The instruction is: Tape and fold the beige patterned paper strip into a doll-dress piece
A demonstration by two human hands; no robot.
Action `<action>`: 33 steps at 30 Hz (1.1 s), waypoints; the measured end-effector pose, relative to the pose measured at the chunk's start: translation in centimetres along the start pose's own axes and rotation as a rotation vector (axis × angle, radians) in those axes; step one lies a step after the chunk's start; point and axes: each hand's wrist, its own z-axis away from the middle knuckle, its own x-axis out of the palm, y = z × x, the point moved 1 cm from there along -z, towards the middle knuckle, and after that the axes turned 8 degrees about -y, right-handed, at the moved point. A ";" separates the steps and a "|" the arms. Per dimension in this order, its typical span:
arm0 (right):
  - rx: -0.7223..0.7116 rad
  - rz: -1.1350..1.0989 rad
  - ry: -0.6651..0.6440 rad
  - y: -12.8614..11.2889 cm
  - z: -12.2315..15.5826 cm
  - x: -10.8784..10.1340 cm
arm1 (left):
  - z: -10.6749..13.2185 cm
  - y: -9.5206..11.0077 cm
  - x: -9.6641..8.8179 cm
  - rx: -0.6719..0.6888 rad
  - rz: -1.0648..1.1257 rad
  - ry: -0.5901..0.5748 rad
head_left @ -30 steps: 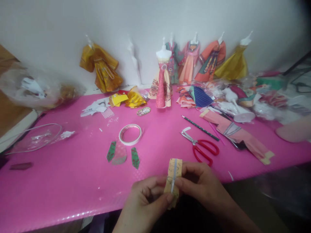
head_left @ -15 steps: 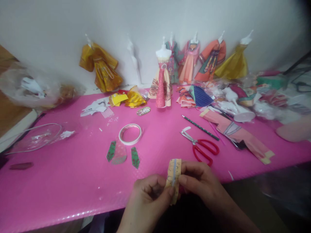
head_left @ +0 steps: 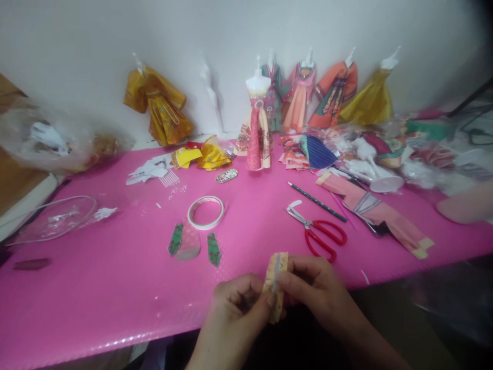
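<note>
left hand (head_left: pixel 234 308) pinches lower part of yellow patterned strip (head_left: pixel 269 280) under thumb; right hand (head_left: pixel 319 282) pinches its right edge, thumb at pale band (head_left: pixel 278 263). strip held up between hands; fingertips behind it hidden from me. forearms (head_left: pixel 370 331) cut off below. tape roll (head_left: pixel 208 226) beyond left hand: reddish inner print, i can't read it. red-handled scissors (head_left: pixel 308 224) just beyond right hand.

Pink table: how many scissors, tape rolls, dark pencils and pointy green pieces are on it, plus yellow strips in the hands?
Scissors: 1
Tape roll: 1
Dark pencil: 1
Pointy green pieces: 2
Yellow strip, in the hands: 1
Total: 6
</note>
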 end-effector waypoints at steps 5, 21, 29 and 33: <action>0.041 0.029 0.064 0.2 -0.1 0.1 | 0.2 -0.2 0.0 -0.031 0.045 -0.007; 0.049 0.040 0.068 0.3 -0.1 -0.1 | 0.3 -0.7 -0.1 -0.082 0.044 -0.006; 0.066 0.035 0.066 0.5 -0.2 -0.3 | -0.1 -0.7 -0.4 -0.115 0.090 -0.023; 0.062 0.095 0.185 1.1 -0.1 -0.9 | 0.0 -1.0 -0.6 -0.174 0.183 -0.012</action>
